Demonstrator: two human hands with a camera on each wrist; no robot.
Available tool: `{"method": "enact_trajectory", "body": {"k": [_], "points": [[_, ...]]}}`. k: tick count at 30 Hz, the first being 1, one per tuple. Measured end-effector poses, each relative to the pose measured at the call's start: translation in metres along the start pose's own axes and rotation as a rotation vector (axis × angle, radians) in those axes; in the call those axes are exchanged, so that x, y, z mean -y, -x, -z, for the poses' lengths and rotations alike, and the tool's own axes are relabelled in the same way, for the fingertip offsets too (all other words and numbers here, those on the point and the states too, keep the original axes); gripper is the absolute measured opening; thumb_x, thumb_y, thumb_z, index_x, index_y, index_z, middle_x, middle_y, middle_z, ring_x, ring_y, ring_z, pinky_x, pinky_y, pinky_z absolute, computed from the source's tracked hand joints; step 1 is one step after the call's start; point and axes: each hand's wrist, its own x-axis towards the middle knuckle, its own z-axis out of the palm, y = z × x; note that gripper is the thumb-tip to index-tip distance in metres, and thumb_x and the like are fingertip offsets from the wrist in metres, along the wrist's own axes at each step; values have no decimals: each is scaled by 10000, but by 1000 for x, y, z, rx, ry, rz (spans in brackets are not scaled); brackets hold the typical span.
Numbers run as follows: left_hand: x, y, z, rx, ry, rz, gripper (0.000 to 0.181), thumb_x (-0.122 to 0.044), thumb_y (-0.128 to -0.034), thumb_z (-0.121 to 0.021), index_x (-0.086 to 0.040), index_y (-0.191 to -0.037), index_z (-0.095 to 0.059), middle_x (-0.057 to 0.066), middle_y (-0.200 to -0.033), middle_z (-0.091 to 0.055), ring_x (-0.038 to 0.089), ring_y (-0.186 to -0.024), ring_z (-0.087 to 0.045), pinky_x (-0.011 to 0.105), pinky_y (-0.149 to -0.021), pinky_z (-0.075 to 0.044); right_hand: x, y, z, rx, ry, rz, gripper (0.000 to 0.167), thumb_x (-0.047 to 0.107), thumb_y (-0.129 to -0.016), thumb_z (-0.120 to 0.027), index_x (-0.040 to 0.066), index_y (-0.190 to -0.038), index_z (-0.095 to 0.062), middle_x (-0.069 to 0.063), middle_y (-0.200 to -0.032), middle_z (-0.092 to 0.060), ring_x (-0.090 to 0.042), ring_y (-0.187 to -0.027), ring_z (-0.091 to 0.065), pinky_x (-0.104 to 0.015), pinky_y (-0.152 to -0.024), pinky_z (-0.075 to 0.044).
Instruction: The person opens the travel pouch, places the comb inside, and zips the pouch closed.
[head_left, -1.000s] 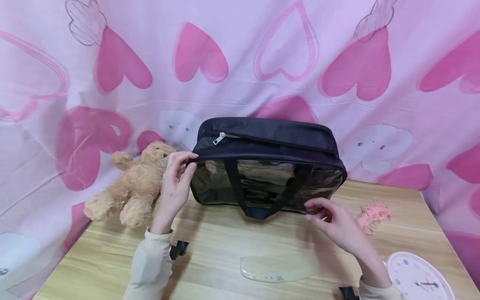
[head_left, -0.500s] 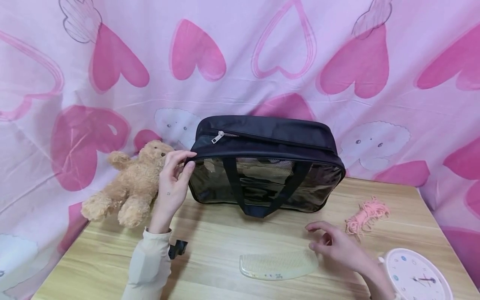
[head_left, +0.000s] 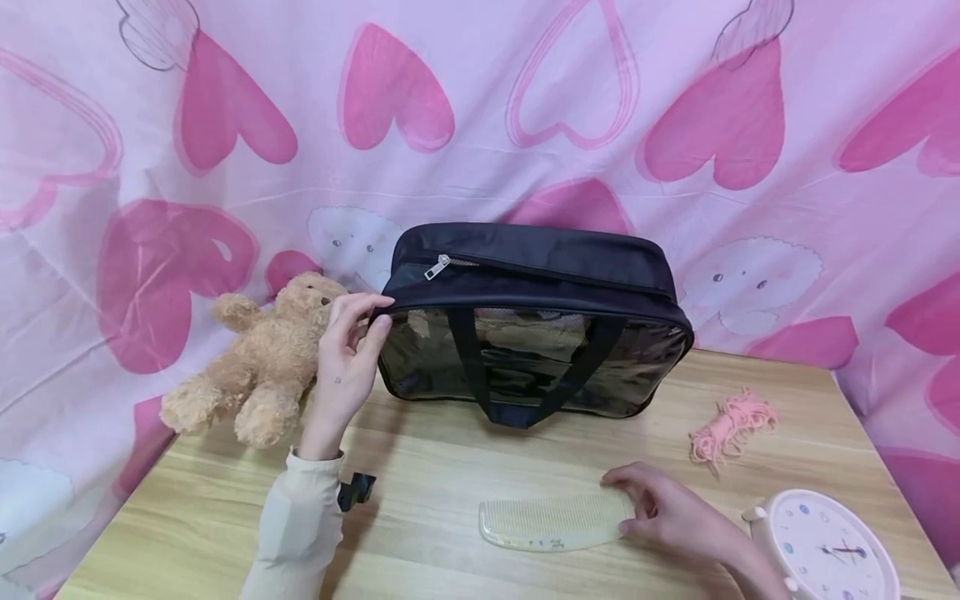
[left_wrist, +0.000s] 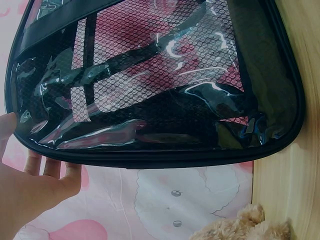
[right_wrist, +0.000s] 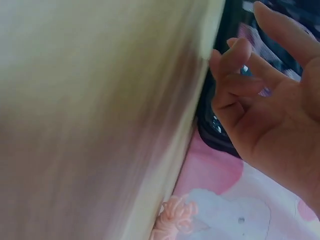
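A black zip bag (head_left: pixel 540 271) with see-through panels and a strap handle stands at the back middle of the table. My left hand (head_left: pixel 347 367) holds its upper left corner, the thumb on the front side; the left wrist view shows the fingers of this hand (left_wrist: pixel 35 195) at the rim. A pale translucent comb (head_left: pixel 551 525) lies flat in front of the bag. At the comb's right end is my right hand (head_left: pixel 675 512), thumb and forefinger apart. In the right wrist view the other fingers of the right hand (right_wrist: pixel 280 110) are loosely bent.
A tan teddy bear (head_left: pixel 266 362) leans left of the bag. To the right lie a bundle of pink cord (head_left: pixel 733 429) and a white round clock (head_left: pixel 825 550). A small black object (head_left: pixel 356 490) is by the left wrist. Behind hangs a pink heart-patterned cloth (head_left: pixel 465 100).
My right hand has left the bag's lower right corner and come down towards me to the comb's right end. The left hand has stayed at the bag's corner.
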Motion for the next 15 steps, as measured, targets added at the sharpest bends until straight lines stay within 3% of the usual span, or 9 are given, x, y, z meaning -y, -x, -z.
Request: {"method": "enact_trajectory", "body": {"k": [3,15], "points": [[-1,-1,0,-2,1,-2,209,113,-898,-551,86,-1097,-611,14,-1090,-477,171,-1022,-471,217,-823,-434,0,0,-3,11,19,-16,493,72,-744,-787,52,-1188,-574,-7,-860,-531,-8,-627,-467,-210,-533,-425],[0,-1,-1,-2,19,0,211,120,-895,-549,94,-1096,-608,7,-1088,-475,170,-1019,-471,215,-824,-438,1,0,-7,31,115,-74,561,-33,-614,-783,68,-1135,-601,6,-963,-495,-47,-654,-454,-215,-563,-415]]}}
